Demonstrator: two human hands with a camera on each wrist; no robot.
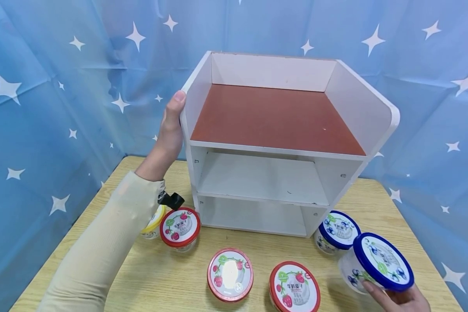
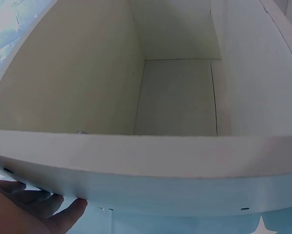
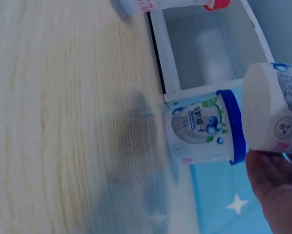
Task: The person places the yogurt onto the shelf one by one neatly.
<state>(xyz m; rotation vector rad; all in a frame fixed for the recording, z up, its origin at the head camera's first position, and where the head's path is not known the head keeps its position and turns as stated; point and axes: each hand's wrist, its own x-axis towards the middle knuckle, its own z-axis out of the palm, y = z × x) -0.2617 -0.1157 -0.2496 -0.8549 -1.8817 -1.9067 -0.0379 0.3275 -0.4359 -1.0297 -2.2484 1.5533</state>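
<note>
My left hand (image 1: 169,138) rests against the outer left side of a small white shelf unit (image 1: 277,115) with a brown top board. In the left wrist view, that hand's fingers (image 2: 70,214) touch the side panel without curling round it. At the lower right, my right hand (image 1: 401,299) grips a blue-lidded tub (image 1: 382,260) with blueberry pictures, tilted and raised off the table, as the right wrist view also shows. Just behind it, another blue-lidded tub (image 1: 339,229) stands at the unit's right front corner.
Two red-lidded tubs (image 1: 230,275) (image 1: 294,286) stand in front of the unit. A third red-lidded tub (image 1: 179,227) is by its left front corner, beside a yellow-lidded tub (image 1: 154,221) partly hidden by my sleeve. A blue star-patterned curtain (image 1: 62,108) surrounds the wooden table (image 1: 160,281).
</note>
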